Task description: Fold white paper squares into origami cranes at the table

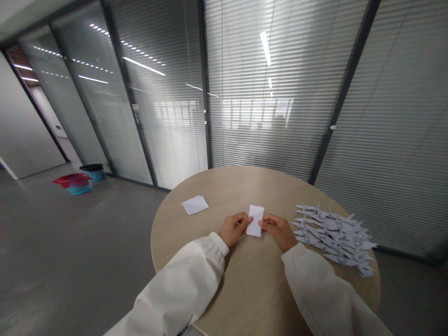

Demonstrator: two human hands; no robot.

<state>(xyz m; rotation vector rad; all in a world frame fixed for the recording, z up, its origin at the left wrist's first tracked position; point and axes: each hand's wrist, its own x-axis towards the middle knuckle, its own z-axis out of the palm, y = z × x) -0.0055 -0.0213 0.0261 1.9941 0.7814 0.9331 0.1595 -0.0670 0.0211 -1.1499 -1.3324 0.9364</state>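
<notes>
- One round table [210, 186], pale wood surface.
- Two plastic bins [80, 185] on the floor, far left.
- Many paper cranes [332, 233], too many to count, overlapping at the table's right side.
- Left hand [233, 228] and right hand [276, 231]: fingers pressed together, pinching the side edges of the paper.
- One folded white paper [255, 220], between both hands.
- One white paper square [195, 204], lying flat on the table.

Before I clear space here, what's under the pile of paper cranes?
The pale wooden tabletop shows around the paper cranes; they overlap, so the surface directly beneath them is hidden.
</notes>
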